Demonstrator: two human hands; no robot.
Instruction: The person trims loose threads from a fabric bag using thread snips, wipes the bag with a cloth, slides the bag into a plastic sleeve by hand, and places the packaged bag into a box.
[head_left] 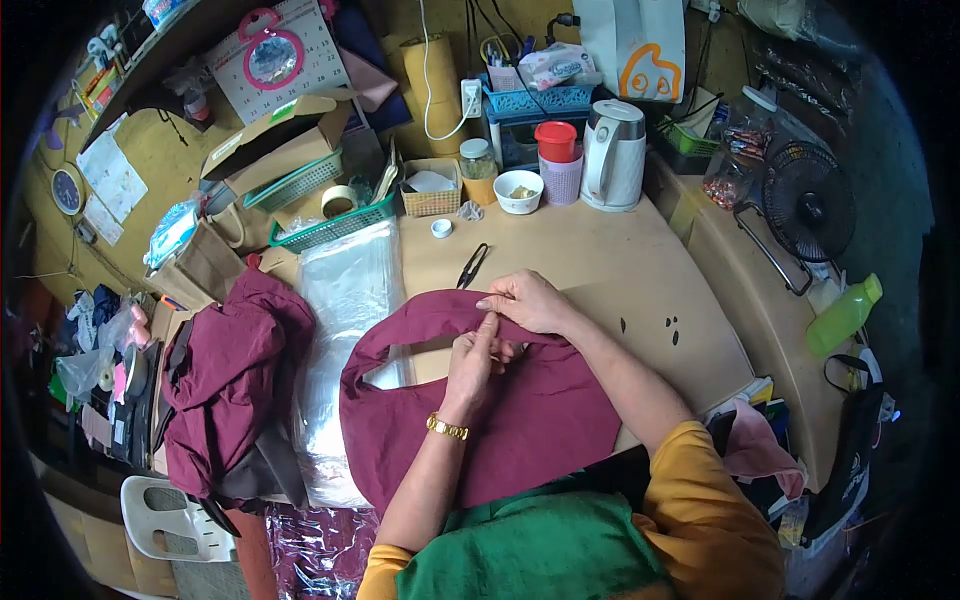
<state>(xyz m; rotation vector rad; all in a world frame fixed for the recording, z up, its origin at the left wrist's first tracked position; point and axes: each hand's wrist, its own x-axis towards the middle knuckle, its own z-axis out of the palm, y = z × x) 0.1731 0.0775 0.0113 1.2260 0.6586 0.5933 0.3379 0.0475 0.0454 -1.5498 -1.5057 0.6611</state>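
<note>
A maroon cloth bag (540, 410) with a wide loop strap lies spread on the table in front of me. My right hand (528, 302) pinches the upper edge of its strap between thumb and fingers. Just below, my left hand (474, 368), with a gold watch at the wrist, holds the same strap by its inner edge, its index finger pointing up and the others curled. Anything small between the fingertips is hidden. Black thread snips (472, 266) rest on the table beyond the strap.
Clear plastic bags (345, 270) are stacked left of the work, beside a heap of maroon cloth (235, 370). At the back stand a white bowl (520, 192), a lidded purple cup (559, 178) and a white kettle (613, 155). A black fan (808, 200) is at right.
</note>
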